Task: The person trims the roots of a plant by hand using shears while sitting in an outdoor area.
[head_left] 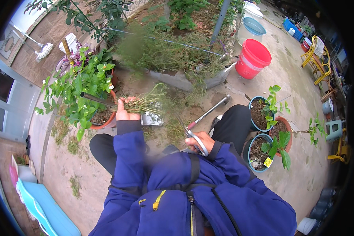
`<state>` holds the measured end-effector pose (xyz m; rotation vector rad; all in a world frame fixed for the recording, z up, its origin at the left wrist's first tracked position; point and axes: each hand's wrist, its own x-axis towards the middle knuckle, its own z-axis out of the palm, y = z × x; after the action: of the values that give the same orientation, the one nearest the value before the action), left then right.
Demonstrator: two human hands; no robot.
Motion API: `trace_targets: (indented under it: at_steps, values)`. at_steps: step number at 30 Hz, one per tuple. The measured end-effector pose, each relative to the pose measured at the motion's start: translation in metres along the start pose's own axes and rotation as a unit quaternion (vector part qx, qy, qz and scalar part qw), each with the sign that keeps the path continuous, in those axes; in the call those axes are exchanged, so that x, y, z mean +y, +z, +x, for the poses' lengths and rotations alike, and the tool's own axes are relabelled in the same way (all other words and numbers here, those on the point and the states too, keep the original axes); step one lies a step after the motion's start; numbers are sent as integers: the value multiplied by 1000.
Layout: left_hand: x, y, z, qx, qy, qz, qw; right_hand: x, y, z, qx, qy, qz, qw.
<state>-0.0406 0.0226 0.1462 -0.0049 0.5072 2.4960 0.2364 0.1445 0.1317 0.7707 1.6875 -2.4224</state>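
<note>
My left hand (125,109), palm up, holds a bunch of thin green plant stems (146,101) whose tops spread to the right. Beside it, the open end of a metal tube (96,99) sticks out over a potted plant. My right hand (201,142) grips scissors (194,138) by their pale loop handles; the blades point up and left, towards loose cut greenery. A long-handled tool (208,112) with a metal shaft and reddish grip lies just beyond the scissors. Under the bunch is a shiny metal dustpan-like sheet (152,119), partly covered. Feathery green plants (165,56) fill the bed ahead.
A red bucket (252,59) stands by the raised bed's edge (180,81). Potted plants are at the right, including a blue pot (246,150); a leafy flowering plant (85,85) in a terracotta pot is at the left. Clippings (73,146) lie on the concrete.
</note>
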Motion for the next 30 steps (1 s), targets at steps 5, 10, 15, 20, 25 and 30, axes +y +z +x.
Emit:
trace_targets:
  at_steps: [5, 10, 15, 20, 25, 30]
  values:
    - [-3, -6, 1, 12, -14, 12, 1000, -2, 9, 11, -70, -69, -7, 995]
    - [-17, -7, -13, 35, -64, 25, 997, -19, 14, 37, -37, -124, -44, 991]
    - [-22, -4, -21, 37, -73, 35, 996, -38, 17, 35, -1, -72, -45, 996]
    - [-25, -5, -21, 18, -69, 31, 997, -30, 19, 33, 80, -138, -188, 969]
    - [-15, -10, -14, 44, -48, 11, 998, -16, 5, 27, 87, -89, -298, 946]
    - [-6, -3, -10, 68, -13, 26, 997, 7, -7, 16, 20, -33, -260, 965]
